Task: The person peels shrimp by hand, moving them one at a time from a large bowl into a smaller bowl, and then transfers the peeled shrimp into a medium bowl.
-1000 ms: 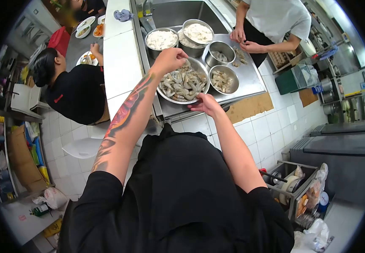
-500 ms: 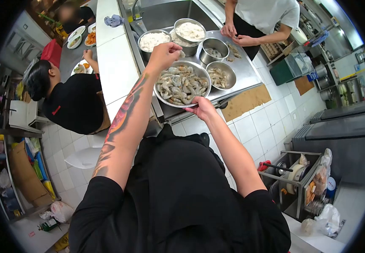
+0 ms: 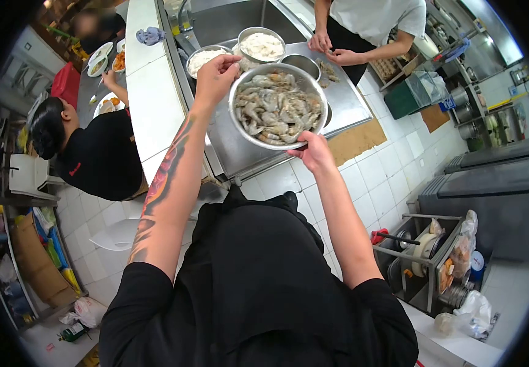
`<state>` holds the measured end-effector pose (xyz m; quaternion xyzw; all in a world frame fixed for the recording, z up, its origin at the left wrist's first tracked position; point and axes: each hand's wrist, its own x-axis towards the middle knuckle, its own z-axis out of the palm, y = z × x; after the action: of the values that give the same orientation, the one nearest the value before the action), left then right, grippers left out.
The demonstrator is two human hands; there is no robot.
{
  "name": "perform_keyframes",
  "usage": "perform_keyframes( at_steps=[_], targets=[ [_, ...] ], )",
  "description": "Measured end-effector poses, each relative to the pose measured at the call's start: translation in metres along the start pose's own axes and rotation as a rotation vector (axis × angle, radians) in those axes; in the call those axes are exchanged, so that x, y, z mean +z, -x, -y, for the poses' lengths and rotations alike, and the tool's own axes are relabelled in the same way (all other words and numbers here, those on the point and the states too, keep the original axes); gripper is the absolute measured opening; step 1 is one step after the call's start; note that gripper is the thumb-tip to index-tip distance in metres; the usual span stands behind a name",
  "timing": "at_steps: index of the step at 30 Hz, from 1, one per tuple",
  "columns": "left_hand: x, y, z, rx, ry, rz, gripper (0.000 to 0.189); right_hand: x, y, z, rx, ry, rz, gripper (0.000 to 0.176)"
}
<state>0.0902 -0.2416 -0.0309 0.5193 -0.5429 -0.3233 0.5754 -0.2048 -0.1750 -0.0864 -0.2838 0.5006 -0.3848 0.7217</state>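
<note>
My right hand (image 3: 315, 153) grips the near right rim of a round metal bowl (image 3: 238, 125), thumb over the edge. The bowl is full of raw grey shrimp (image 3: 279, 110) and is held up over the counter's front edge. My left hand (image 3: 215, 78) is beside the bowl's upper left rim, fingertips pinched together; what they hold, if anything, I cannot make out. Just beyond it are a metal bowl of white food (image 3: 208, 57) and another bowl of white food (image 3: 263, 46). A smaller metal bowl (image 3: 304, 61) is partly hidden behind the shrimp bowl.
A steel sink (image 3: 240, 21) lies at the back of the steel counter (image 3: 231, 150). Across it, a person in a white shirt (image 3: 377, 21) has both hands near loose shrimp pieces (image 3: 328, 70). At left, a person in black (image 3: 99, 156) sits by plates. A wheeled cart (image 3: 423, 263) stands right.
The shrimp bowl has risen off the counter toward me and slightly right, in my right hand. It now covers most of the small bowls. My left hand has shifted left and up.
</note>
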Motion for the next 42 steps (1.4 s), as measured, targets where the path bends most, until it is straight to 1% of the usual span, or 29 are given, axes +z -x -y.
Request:
perform_keyframes(
  at_steps=[2,4,6,8,9,10,13,16,18,20,22,23,24,26,27,28,30,31,32,33,34,35,36,38,39,40,42],
  targets=[
    [-0.003,0.000,0.000,-0.004,-0.016,0.012,0.029,-0.008,-0.002,0.010,-0.024,-0.007,0.033,0.045],
    [-0.003,0.000,-0.001,-0.014,-0.001,0.013,0.029,-0.009,0.000,0.019,-0.052,-0.028,0.022,0.038],
    [-0.003,0.002,-0.003,-0.029,-0.012,0.007,0.030,-0.010,-0.005,0.018,-0.070,-0.036,0.010,0.039],
    [-0.002,0.001,-0.003,-0.005,-0.007,0.011,0.030,-0.010,-0.007,0.018,-0.073,-0.093,-0.039,0.044],
    [-0.003,0.001,-0.002,0.015,-0.004,0.017,0.030,-0.011,-0.009,0.017,-0.056,-0.098,-0.051,0.040],
    [-0.004,0.000,-0.001,0.023,-0.006,0.016,0.030,-0.013,-0.014,0.014,-0.063,-0.099,-0.046,0.040],
    [-0.004,0.002,-0.004,-0.003,-0.036,0.007,0.031,-0.020,-0.022,0.011,-0.045,-0.118,-0.056,0.030],
    [-0.008,0.002,-0.001,-0.029,-0.025,-0.003,0.031,-0.024,-0.026,0.014,-0.056,-0.155,-0.102,0.032],
    [-0.007,0.001,0.001,-0.024,-0.011,-0.021,0.032,-0.037,-0.031,0.021,-0.035,-0.157,-0.077,0.035],
    [-0.006,0.005,-0.004,-0.019,-0.002,-0.041,0.033,-0.055,-0.037,0.027,-0.108,-0.204,-0.073,0.039],
    [-0.002,0.014,-0.020,0.048,-0.248,-0.004,0.036,-0.069,-0.039,0.038,-0.169,-0.214,-0.157,0.045],
    [0.006,0.015,-0.018,0.108,-0.333,0.021,0.039,-0.081,-0.040,0.042,-0.213,-0.239,-0.144,0.041],
    [0.015,0.018,-0.027,0.104,-0.334,0.016,0.039,-0.092,-0.041,0.046,-0.256,-0.262,-0.130,0.037],
    [0.039,0.026,-0.049,0.183,-0.692,0.331,0.041,-0.118,-0.054,0.053,-0.279,-0.287,-0.163,0.040],
    [0.054,0.028,-0.044,0.211,-0.794,0.441,0.043,-0.124,-0.053,0.059,-0.274,-0.265,-0.212,0.042],
    [0.070,0.029,-0.037,0.239,-0.896,0.551,0.046,-0.130,-0.055,0.061,-0.269,-0.260,-0.203,0.042],
    [0.101,0.035,-0.042,0.144,-0.984,0.774,0.051,-0.149,-0.061,0.060,-0.284,-0.310,-0.319,0.042],
    [0.116,0.037,-0.026,0.176,-1.005,0.804,0.051,-0.169,-0.071,0.054,-0.246,-0.308,-0.310,0.043],
    [0.131,0.041,-0.003,0.208,-1.024,0.834,0.052,-0.175,-0.074,0.050,-0.240,-0.305,-0.306,0.043],
    [0.145,0.044,0.011,0.200,-1.024,0.828,0.052,-0.178,-0.075,0.047,-0.254,-0.370,-0.347,0.044],
    [0.156,0.045,0.024,0.148,-1.094,0.870,0.048,-0.182,-0.079,0.046,-0.267,-0.434,-0.386,0.044],
    [0.164,0.046,0.035,0.091,-1.163,0.910,0.044,-0.190,-0.087,0.041,-0.245,-0.484,-0.364,0.044],
    [0.170,0.046,0.046,0.074,-1.164,0.896,0.044,-0.196,-0.093,0.036,-0.236,-0.473,-0.351,0.044],
    [0.175,0.046,0.066,-0.092,-1.277,0.928,0.034,-0.207,-0.104,0.024,-0.182,-0.526,-0.313,0.044],
    [0.174,0.045,0.075,-0.103,-1.283,0.914,0.032,-0.216,-0.115,0.017,-0.180,-0.530,-0.280,0.044],
    [0.168,0.042,0.075,-0.120,-1.282,0.902,0.032,-0.214,-0.117,0.014,-0.169,-0.519,-0.268,0.044],
    [0.159,0.034,0.070,-0.210,-1.329,0.950,0.032,-0.209,-0.118,0.008,-0.151,-0.485,-0.292,0.043]
  ],
)
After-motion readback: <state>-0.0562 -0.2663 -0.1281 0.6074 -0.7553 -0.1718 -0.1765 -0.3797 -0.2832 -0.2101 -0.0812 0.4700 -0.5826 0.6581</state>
